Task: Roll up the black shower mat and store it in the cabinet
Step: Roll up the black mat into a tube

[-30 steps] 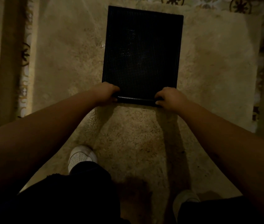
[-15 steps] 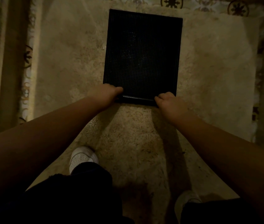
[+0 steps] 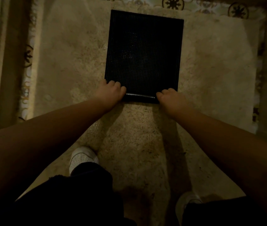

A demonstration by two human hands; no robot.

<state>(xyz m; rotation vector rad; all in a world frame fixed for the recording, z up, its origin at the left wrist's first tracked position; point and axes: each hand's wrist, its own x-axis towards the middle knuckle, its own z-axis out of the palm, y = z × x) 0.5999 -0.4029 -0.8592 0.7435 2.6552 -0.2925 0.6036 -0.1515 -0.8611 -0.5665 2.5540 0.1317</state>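
Observation:
The black shower mat (image 3: 144,51) lies flat on a beige shaggy rug (image 3: 211,70), its gridded face up. Its near edge is curled into a thin tight roll (image 3: 140,96). My left hand (image 3: 110,92) grips the roll's left end, fingers curled over the top. My right hand (image 3: 170,98) grips the right end the same way. Both arms reach forward from the bottom of the view. No cabinet is in sight.
Patterned floor tiles (image 3: 172,3) show beyond the rug's far edge and along its left side. A dark vertical panel (image 3: 7,66) runs down the left. My white shoes (image 3: 82,158) stand on the rug below the mat.
Both hands have pushed the rolled near edge away from me, so the flat part of the mat is slightly shorter. The left fingers now reach further over the roll.

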